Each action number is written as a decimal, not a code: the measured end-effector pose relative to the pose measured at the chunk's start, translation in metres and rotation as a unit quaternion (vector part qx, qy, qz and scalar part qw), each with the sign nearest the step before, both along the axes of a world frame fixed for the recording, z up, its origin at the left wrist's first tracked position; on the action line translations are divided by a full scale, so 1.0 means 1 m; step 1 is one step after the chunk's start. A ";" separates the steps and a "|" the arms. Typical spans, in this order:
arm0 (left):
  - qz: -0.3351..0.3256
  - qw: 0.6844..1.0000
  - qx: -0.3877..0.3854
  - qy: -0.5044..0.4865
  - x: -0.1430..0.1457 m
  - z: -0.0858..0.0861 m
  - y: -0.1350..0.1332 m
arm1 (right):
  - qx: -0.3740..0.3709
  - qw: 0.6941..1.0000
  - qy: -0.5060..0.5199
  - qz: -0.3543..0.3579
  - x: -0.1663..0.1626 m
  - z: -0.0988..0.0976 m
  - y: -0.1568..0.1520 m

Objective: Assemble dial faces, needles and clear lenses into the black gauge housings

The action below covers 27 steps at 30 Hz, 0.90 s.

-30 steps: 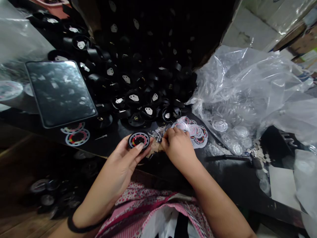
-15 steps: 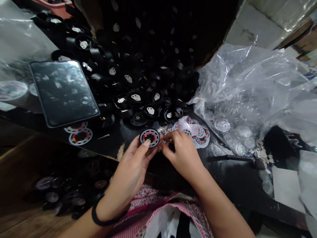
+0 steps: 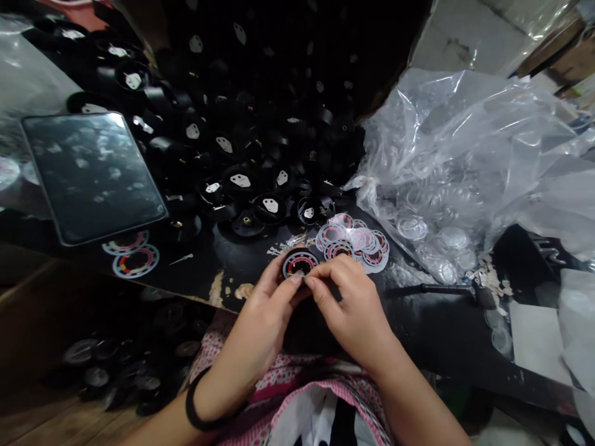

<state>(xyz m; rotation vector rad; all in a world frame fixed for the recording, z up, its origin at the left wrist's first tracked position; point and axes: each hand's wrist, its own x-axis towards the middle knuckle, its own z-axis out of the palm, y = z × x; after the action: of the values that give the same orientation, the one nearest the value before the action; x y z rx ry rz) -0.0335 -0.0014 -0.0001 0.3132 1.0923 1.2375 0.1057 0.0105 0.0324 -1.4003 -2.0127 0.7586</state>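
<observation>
My left hand (image 3: 263, 313) is closed around a round black gauge (image 3: 297, 261), its red-and-white dial facing up and my thumb lying on the near edge of the face. The thumb and forefinger of my right hand (image 3: 346, 300) are pinched together at the dial's near right edge. Whatever sits in that pinch is too small to make out. Small white pointer needles (image 3: 283, 245) lie scattered just beyond the gauge. Behind my right hand is an overlapping heap of printed dial discs (image 3: 356, 238).
Black gauge housings (image 3: 223, 145) fill the back. A dark glossy tablet-like panel (image 3: 95, 176) leans at left, with more dial discs (image 3: 136, 261) below. Clear lenses in a plastic bag (image 3: 446, 179), a black-handled tool (image 3: 449, 289) and white card (image 3: 539, 341) are at right.
My right fingers have moved from beside the gauge onto its dial's near edge. In view, the gauge and left hand sit slightly farther right, while the background has shifted left.
</observation>
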 end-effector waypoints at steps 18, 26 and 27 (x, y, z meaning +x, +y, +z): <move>-0.093 0.983 0.059 0.148 0.000 0.001 -0.011 | -0.054 0.997 0.036 -0.042 0.010 0.004 -0.010; -0.106 0.980 0.063 0.157 0.000 0.005 -0.010 | -0.050 0.996 0.051 -0.045 0.013 0.004 -0.010; -0.103 0.980 0.063 0.161 0.000 0.006 -0.009 | -0.050 0.997 0.043 -0.045 0.013 0.005 -0.011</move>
<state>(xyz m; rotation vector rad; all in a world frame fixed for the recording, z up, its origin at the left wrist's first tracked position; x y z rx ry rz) -0.0332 -0.0107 0.0058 0.7245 1.2237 1.0946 0.1190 -0.0002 0.0372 -1.4789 -1.8556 0.8733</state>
